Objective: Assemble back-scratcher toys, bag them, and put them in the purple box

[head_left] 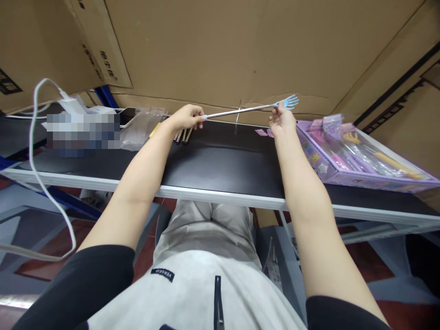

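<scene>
A telescopic back scratcher (240,110) with a thin metal rod and a light blue claw head (288,101) is stretched out above the black table (223,160). My left hand (185,118) is closed round its handle end. My right hand (281,119) pinches the rod just below the blue claw. Several dark stick-like items (183,135) lie on the table under my left hand.
A purple display box (343,176) with packaged scratchers stands at the right. Small pink scraps (263,132) lie near my right hand. Clear plastic bags (140,128), a white charger and cable (34,137) sit at the left. Cardboard sheets (223,46) stand behind the table.
</scene>
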`<action>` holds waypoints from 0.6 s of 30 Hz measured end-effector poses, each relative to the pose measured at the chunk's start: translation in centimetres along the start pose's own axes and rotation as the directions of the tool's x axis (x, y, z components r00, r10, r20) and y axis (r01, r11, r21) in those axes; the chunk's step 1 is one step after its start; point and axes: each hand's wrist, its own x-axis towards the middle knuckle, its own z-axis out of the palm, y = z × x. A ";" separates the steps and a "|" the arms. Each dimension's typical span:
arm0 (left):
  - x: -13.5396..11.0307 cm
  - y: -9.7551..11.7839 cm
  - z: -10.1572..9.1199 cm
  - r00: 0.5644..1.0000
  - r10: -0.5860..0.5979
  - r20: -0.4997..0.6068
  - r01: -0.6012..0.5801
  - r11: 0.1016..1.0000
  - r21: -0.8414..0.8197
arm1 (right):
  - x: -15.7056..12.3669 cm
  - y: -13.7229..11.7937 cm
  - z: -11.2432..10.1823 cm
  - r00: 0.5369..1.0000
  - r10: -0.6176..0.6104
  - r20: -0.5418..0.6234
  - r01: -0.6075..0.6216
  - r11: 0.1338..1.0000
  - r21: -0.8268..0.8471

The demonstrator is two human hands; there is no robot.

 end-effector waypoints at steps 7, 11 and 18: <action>-0.1 -2.1 -2.2 0.999 -0.042 -0.032 0.043 0.999 0.028 | 1.9 1.0 -3.6 0.923 0.291 -0.250 -0.267 0.955 0.128; -0.4 -2.6 -2.7 0.998 -0.029 -0.055 0.033 0.997 0.068 | 1.5 2.0 -3.6 0.907 0.307 -0.290 -0.272 0.950 0.153; -1.1 -2.3 -2.9 0.994 -0.020 -0.107 0.027 0.997 0.070 | 0.1 2.1 -1.9 0.997 0.028 -0.073 -0.034 0.996 -0.079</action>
